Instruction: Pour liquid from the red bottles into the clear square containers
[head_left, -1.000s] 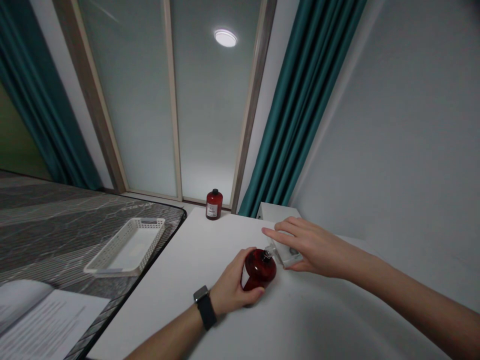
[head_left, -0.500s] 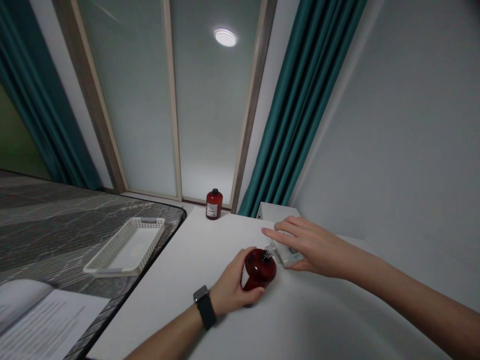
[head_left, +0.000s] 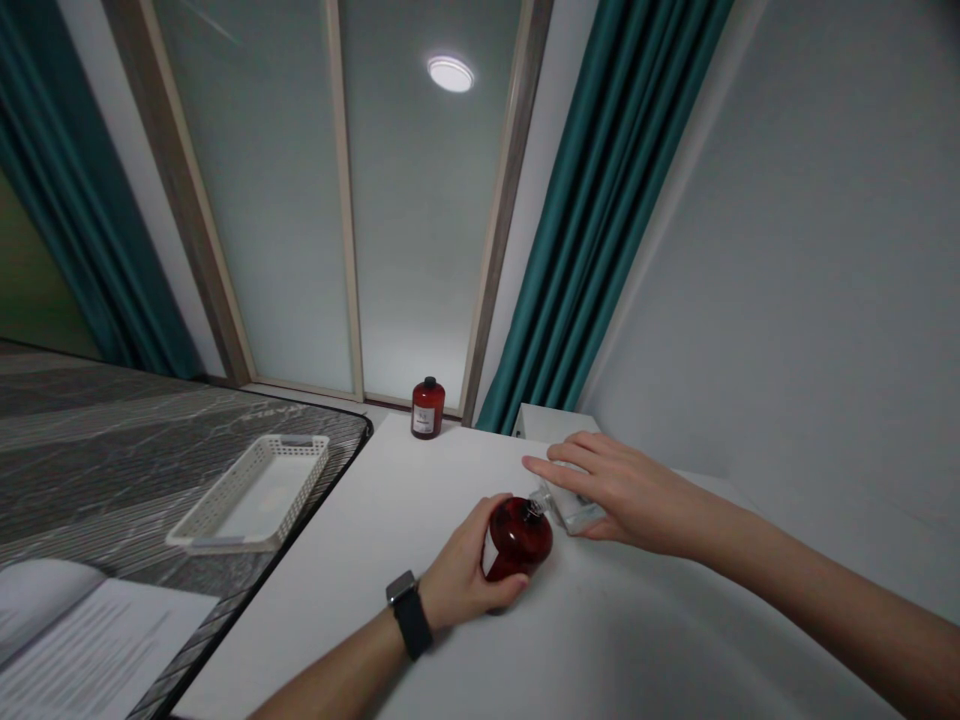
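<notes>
My left hand (head_left: 461, 575), with a dark watch on its wrist, grips a dark red round bottle (head_left: 519, 538) that stands on the white table (head_left: 390, 560). A small clear piece sits at the bottle's neck. My right hand (head_left: 607, 485) holds a small clear container (head_left: 574, 510) tilted right beside the bottle's neck, fingers spread over its top. Whether anything passes between container and bottle cannot be made out.
A second red bottle with a black cap (head_left: 427, 408) stands at the table's far edge by the window. A white box (head_left: 551, 423) lies behind my right hand. A white plastic basket (head_left: 251, 493) and an open book (head_left: 90, 640) rest on the grey bed to the left.
</notes>
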